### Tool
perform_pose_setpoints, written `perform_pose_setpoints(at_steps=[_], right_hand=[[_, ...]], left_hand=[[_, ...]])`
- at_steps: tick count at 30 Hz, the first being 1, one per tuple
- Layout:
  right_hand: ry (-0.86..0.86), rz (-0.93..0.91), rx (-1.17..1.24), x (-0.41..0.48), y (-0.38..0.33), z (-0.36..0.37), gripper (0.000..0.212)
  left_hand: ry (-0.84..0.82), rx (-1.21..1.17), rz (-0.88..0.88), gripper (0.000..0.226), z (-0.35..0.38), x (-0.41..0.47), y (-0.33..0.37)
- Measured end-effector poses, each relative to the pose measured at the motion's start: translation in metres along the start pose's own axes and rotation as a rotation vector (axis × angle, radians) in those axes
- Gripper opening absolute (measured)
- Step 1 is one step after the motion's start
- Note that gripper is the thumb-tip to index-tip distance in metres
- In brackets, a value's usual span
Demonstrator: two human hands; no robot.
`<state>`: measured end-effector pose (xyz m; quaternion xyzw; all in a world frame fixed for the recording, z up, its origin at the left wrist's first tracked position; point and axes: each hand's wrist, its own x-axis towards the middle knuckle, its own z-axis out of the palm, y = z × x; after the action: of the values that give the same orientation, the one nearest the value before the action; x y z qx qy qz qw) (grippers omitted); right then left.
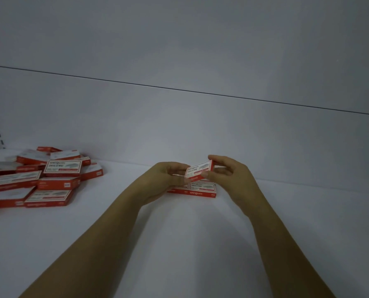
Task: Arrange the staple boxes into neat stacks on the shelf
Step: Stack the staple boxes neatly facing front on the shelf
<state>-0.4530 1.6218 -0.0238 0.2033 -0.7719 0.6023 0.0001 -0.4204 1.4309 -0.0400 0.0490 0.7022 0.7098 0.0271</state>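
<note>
**A:** Head view: your left hand (168,179) and right hand (231,175) each pinch one end of a single staple box (199,168). It is tilted, just above the flat boxes (200,191) laid mid-shelf (200,244).

**B:** The loose pile (39,179) lies well apart on your left. That box looks small and stiff, likely heavy for its size, with slick card faces. Grip it by the short ends and lower it square; dropped, it could burst open.
</note>
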Motion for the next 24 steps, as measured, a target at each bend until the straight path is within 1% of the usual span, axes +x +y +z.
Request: perform_pose_setpoints(at_steps=[3,6,9,13,16,19,21,24], right_hand=[[-0.041,-0.179,-0.185,-0.006,-0.002,0.015,0.051],[-0.082,-0.335,-0.366,-0.012,-0.001,0.028,0.048],[-0.073,-0.385,-0.417,-0.012,-0.001,0.033,0.047],[-0.054,-0.415,-0.422,-0.012,-0.002,0.032,0.045],[-0.038,-0.389,-0.386,-0.010,-0.003,0.026,0.042],[-0.019,-0.262,-0.323,-0.006,-0.003,0.013,0.039],[-0.009,-0.184,-0.333,-0.004,-0.002,0.005,0.034],[-0.011,-0.125,-0.351,-0.004,0.001,0.001,0.030]], left_hand=[[0.088,0.146,0.066,0.040,0.003,0.002,-0.004],[0.136,0.201,0.108,0.043,0.002,0.002,-0.008],[0.145,0.225,0.147,0.045,0.005,0.001,-0.008],[0.155,0.247,0.158,0.047,0.007,0.001,-0.008],[0.171,0.252,0.152,0.046,0.006,0.001,-0.006],[0.230,0.228,0.159,0.045,0.007,-0.001,0.001],[0.268,0.265,0.189,0.045,0.008,-0.004,0.007],[0.264,0.316,0.229,0.043,0.014,-0.010,0.015]])
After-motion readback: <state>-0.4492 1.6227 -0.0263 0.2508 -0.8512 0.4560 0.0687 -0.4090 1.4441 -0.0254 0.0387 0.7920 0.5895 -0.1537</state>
